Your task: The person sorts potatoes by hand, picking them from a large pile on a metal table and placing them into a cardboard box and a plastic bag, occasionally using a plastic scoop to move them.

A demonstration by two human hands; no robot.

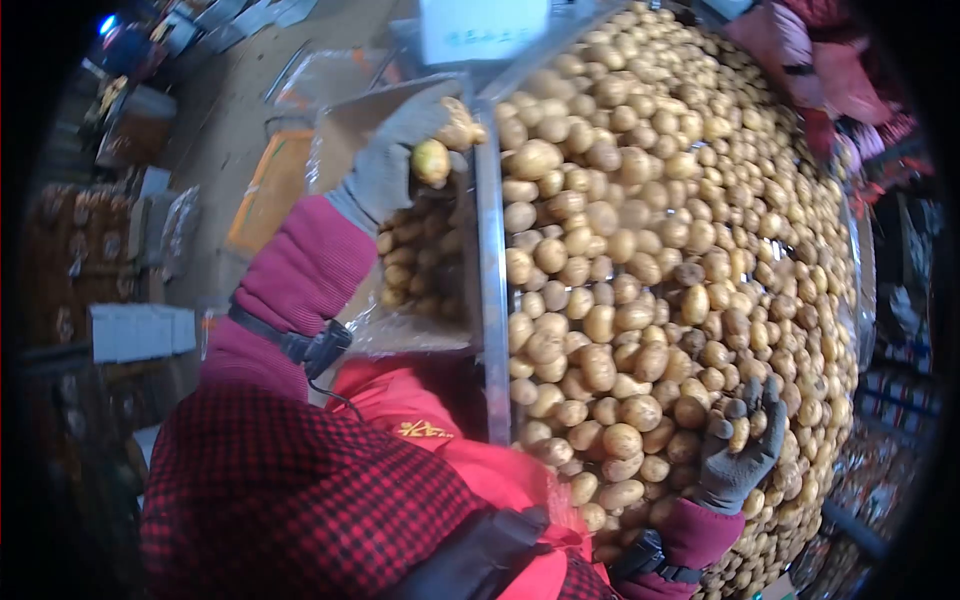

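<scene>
My left hand (405, 150), in a grey glove, holds several potatoes (431, 161) above a plastic-lined box (345, 150). One of them looks greenish. More potatoes (425, 260) lie inside the box, below the hand. At the lower right, my right hand (740, 450), also gloved in grey, has its fingers curled around a small potato (739, 434). That hand is over the wide heap of potatoes (640, 320) on the sorting table, whose metal edge (493, 270) runs between the heap and the box.
At the upper right, a person in pink sleeves (830, 70) is beside the heap. A white box (480, 30) stands at the table's far end. An orange-edged frame (268, 190) lies on the floor at the left, near a pale blue box (142, 333).
</scene>
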